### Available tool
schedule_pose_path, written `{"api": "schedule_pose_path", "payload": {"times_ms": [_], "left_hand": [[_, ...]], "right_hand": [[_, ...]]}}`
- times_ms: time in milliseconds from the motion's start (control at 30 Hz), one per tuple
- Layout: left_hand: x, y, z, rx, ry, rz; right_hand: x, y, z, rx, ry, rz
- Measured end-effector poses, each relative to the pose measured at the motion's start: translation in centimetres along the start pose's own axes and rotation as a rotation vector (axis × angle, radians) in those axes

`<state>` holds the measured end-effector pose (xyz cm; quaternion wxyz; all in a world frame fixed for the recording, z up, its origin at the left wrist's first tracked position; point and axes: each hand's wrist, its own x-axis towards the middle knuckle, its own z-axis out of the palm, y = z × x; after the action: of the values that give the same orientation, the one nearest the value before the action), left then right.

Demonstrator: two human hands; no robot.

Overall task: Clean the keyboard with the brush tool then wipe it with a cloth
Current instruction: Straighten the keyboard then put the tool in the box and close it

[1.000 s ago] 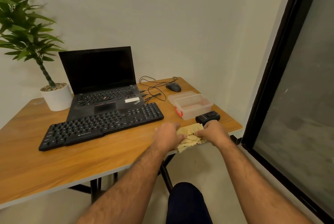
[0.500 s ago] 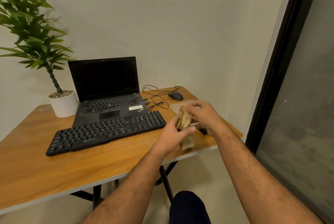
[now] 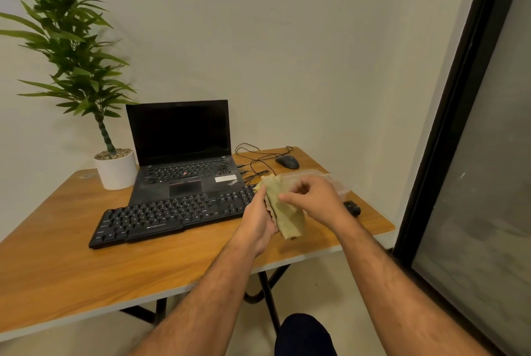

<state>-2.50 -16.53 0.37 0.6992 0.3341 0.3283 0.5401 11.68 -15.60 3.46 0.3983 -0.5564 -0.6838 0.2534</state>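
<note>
The head view shows both hands raised together above the front right part of the table [image 3: 86, 275]. The left hand [image 3: 258, 220] grips the yellow-green cloth [image 3: 283, 212] along its left edge, and the right hand [image 3: 313, 197] pinches its upper part (the cloth hangs folded between them). The black keyboard [image 3: 172, 216] lies at about 9 o'clock from the hands, its long axis running left to right and slightly tilted, with its right end just beside the left hand. So the left hand is nearer. Bare wood lies in front of the keyboard; the laptop [image 3: 184, 160] stands close behind it at 11 o'clock.
</note>
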Motion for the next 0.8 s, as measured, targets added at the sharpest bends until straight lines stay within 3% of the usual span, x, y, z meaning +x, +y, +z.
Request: {"api": "schedule_pose_path", "payload": {"times_ms": [100, 300, 433, 533, 667, 800], "left_hand": [[0.1, -0.1, 0.3, 0.038, -0.031, -0.001], [0.3, 0.2, -0.1, 0.158, -0.001, -0.021], [0.5, 0.4, -0.9, 0.219, 0.179, 0.004], [0.6, 0.8, -2.4, 0.267, 0.243, 0.054], [0.3, 2.2, -3.6, 0.402, 0.12, 0.177], [0.6, 4.2, -3.4, 0.589, -0.235, 0.189]], "right_hand": [[0.2, -0.2, 0.9, -0.075, -0.059, 0.001], [0.5, 0.3, 0.9, -0.034, 0.025, -0.006], [0.8, 0.0, -0.4, 0.128, 0.074, 0.08], [1.6, -0.5, -2.3, 0.111, 0.076, 0.062], [2.0, -3.1, -4.7, 0.091, -0.162, -0.074], [2.3, -5.8, -5.7, 0.025, -0.366, -0.142]]}}
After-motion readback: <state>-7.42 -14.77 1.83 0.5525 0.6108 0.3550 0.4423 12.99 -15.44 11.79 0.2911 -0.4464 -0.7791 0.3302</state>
